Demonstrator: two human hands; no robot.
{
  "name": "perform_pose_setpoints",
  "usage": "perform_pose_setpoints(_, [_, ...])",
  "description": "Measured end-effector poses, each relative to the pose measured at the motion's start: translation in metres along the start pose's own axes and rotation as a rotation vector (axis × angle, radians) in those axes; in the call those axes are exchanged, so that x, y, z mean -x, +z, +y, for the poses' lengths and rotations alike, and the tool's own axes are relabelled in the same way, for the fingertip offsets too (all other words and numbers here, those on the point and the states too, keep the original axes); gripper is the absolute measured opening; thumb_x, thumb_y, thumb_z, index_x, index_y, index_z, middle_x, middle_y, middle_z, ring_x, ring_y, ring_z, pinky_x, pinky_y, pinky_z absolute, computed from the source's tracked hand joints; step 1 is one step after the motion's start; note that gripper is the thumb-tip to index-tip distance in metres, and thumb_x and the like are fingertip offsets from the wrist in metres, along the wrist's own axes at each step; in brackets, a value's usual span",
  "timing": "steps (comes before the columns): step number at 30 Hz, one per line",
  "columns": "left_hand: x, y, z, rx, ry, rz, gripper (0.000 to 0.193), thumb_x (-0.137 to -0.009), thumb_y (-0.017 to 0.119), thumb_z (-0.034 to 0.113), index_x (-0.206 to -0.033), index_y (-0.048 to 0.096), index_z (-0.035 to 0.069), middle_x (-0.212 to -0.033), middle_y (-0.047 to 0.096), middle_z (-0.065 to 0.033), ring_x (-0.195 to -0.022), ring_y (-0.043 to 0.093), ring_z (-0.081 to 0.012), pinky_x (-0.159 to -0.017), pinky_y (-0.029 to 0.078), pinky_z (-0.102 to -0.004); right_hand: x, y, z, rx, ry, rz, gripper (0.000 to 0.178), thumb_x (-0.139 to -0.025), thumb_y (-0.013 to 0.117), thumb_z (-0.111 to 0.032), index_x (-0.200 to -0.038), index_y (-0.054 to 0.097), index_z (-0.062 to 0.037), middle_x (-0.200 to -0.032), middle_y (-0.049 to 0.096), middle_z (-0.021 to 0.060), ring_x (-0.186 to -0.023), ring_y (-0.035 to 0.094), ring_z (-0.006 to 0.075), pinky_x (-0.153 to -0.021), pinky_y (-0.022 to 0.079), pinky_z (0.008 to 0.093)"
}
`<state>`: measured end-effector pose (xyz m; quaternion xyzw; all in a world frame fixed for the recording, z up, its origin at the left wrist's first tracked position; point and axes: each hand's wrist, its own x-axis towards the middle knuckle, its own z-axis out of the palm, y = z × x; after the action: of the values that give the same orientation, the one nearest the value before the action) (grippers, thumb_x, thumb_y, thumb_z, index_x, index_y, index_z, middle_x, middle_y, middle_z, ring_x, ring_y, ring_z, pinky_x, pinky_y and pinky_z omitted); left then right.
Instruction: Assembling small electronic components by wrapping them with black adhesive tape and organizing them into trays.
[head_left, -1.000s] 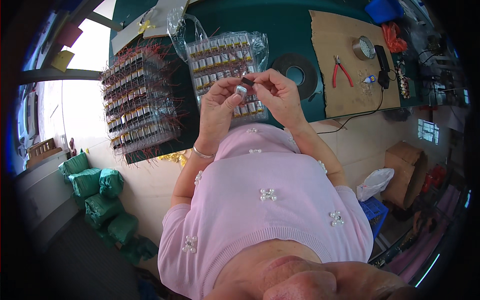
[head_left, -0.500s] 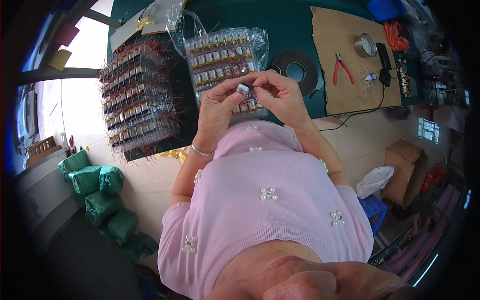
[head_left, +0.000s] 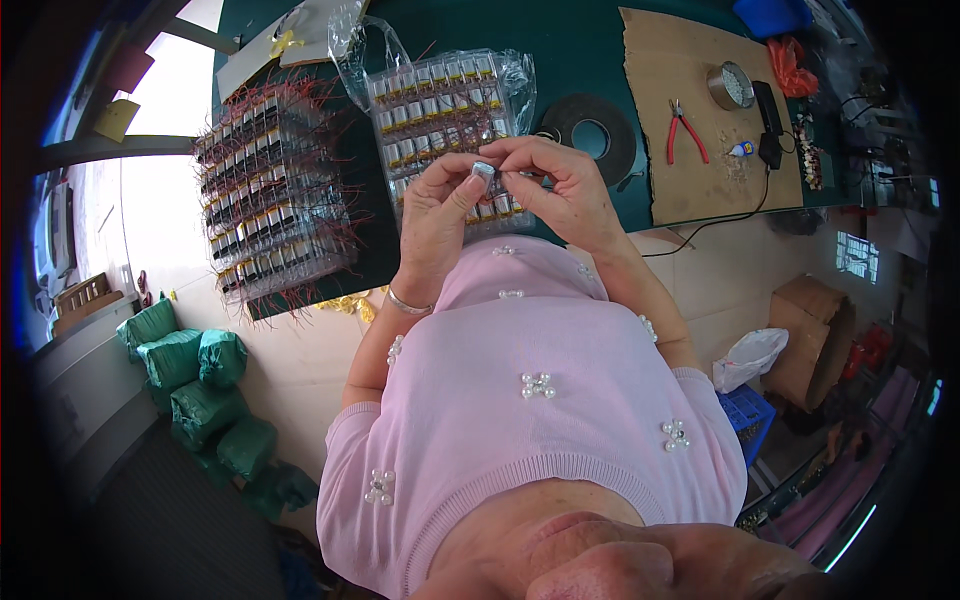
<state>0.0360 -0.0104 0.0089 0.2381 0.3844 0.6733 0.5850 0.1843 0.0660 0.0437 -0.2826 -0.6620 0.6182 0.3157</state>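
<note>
At the far left, has green wrapped bundles (head_left: 172, 360) piled on the floor. On the left part of the green table (head_left: 575, 60), has a tall stack of clear trays (head_left: 318, 262), loaded with rows of silver, yellow and black cells (head_left: 260, 268) and bristling with thin red wires. Farther right, has a second clear tray (head_left: 375, 110) lying flat, partly hidden behind the hands and filled with similar silver-and-yellow cells. Wears a bracelet (head_left: 408, 305) on the left wrist.

With the left hand (head_left: 437, 212), grips one small silver block (head_left: 483, 170) between thumb and bent fingers, in front of the nearer rows of the second tray. With the right hand (head_left: 565, 195), holds thumb and forefinger close together just beside the block; cannot tell of anything pinched there, nor of any touch on the block.

Just beyond the right hand, has a dark ring-shaped roll (head_left: 618, 130) on the table. Farther right, has a cardboard sheet (head_left: 680, 60), bearing red-handled pliers (head_left: 672, 142), a small bottle (head_left: 741, 150) among scattered bits, a round tin (head_left: 716, 95) of pale beads, and a black device (head_left: 767, 108) with a cable.
</note>
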Motion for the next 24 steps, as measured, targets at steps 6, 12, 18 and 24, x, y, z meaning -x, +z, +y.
perform_pose_setpoints(6, [0.002, 0.008, 0.003, -0.150, 0.076, 0.094, 0.015, -0.090, 0.060, 0.008, -0.103, 0.060, 0.000, -0.087, 0.062, -0.0019, -0.078, 0.056, -0.0067, -0.072, 0.047, -0.0216, -0.002, -0.003, 0.000, 0.280, -0.076, 0.047, 0.016, -0.079, 0.070, -0.009, -0.087, 0.062, 0.0012, -0.085, 0.065, 0.0056, -0.070, 0.058, 0.0097, -0.063, 0.047, 0.0245])
perform_pose_setpoints(12, [0.000, 0.007, 0.004, -0.159, 0.091, 0.081, 0.013, -0.090, 0.059, 0.006, -0.102, 0.059, 0.001, -0.086, 0.062, -0.0015, -0.076, 0.056, -0.0060, -0.070, 0.047, -0.0209, -0.004, 0.000, -0.002, 0.234, 0.133, 0.041, 0.013, -0.079, 0.069, -0.007, -0.086, 0.063, 0.0006, -0.075, 0.062, 0.0051, -0.067, 0.058, 0.0124, -0.059, 0.045, 0.0265])
perform_pose_setpoints(18, [-0.002, 0.005, -0.003, -0.288, 0.171, 0.214, 0.013, -0.086, 0.062, 0.001, -0.099, 0.059, 0.000, -0.089, 0.059, -0.0012, -0.076, 0.054, -0.0056, -0.067, 0.046, -0.0191, -0.003, 0.014, 0.011, 0.402, -0.238, 0.180, 0.009, -0.078, 0.068, -0.004, -0.084, 0.062, -0.0013, -0.075, 0.061, 0.0078, -0.068, 0.058, 0.0206, -0.060, 0.045, 0.0300])
perform_pose_setpoints(24, [-0.006, 0.006, -0.011, -0.771, 0.505, 0.298, 0.014, -0.082, 0.064, -0.005, -0.095, 0.062, -0.001, -0.098, 0.053, -0.0016, -0.079, 0.055, -0.0061, -0.065, 0.047, -0.0208, -0.009, 0.019, 0.018, 0.562, -0.438, 0.205, 0.013, -0.076, 0.065, 0.000, -0.087, 0.060, -0.0031, -0.079, 0.062, 0.0090, -0.075, 0.058, 0.0283, -0.067, 0.046, 0.0363])
